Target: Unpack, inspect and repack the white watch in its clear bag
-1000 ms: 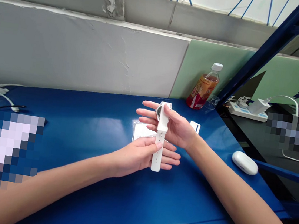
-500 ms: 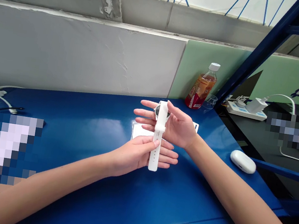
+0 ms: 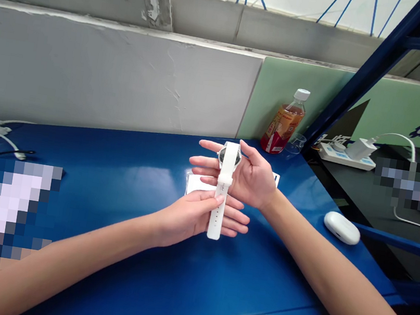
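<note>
The right hand (image 3: 250, 176) is closed around the round case of one white wristwatch (image 3: 225, 178), and its hanging strap is pinched by the left hand (image 3: 189, 217), above the blue table (image 3: 112, 174). One tea bottle (image 3: 285, 124) and one white earbud case (image 3: 341, 228) are seen beyond. Compared with a second ago, the strap's free end is swung slightly leftward.

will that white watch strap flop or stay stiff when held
Probably semi-stiff: the white strap runs straight past the left hand pinching it, no droop. Likely light, since fingertips alone carry it. Its smooth finish may be slippery.
</note>
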Demonstrator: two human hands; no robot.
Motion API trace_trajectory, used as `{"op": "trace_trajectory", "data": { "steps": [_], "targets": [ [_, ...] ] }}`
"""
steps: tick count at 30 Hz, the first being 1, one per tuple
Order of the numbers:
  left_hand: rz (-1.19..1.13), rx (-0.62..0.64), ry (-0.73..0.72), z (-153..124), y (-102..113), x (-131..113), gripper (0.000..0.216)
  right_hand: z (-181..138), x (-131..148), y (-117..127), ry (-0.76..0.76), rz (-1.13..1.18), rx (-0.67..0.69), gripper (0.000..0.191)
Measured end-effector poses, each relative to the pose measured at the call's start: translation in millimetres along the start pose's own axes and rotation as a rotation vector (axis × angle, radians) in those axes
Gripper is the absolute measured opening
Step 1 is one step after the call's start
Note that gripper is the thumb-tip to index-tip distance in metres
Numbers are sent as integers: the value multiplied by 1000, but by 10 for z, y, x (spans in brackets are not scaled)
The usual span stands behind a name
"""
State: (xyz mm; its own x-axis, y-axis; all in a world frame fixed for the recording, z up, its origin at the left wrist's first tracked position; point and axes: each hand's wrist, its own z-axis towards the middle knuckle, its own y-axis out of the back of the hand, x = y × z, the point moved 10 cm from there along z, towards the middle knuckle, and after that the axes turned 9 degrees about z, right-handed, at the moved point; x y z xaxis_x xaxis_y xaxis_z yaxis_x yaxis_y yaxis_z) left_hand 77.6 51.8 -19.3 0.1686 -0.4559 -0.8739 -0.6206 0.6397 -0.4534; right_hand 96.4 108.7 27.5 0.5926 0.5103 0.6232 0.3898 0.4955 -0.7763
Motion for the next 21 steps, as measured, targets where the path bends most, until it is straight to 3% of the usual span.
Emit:
{"op": "trace_trajectory", "data": {
  "steps": [5,9,12,16,21],
  "targets": [
    [-15,-16,37,-4,23,13,38,24,37,99,53,57,-75,49],
    [-145,50,50,-17,1,-34,71,-29,331,344,335,103,-302,34],
    [-235,-17,24,-15,78,-100,86,-123,515,482,507,91,-434,30],
    [-235,-169,34,-14,190,-98,69,-117,550,466,527,-5,-431,31],
    [-180,-182,-45,7,185,-154,48,-50,411,279,413,-218,-300,35]
  ]
}}
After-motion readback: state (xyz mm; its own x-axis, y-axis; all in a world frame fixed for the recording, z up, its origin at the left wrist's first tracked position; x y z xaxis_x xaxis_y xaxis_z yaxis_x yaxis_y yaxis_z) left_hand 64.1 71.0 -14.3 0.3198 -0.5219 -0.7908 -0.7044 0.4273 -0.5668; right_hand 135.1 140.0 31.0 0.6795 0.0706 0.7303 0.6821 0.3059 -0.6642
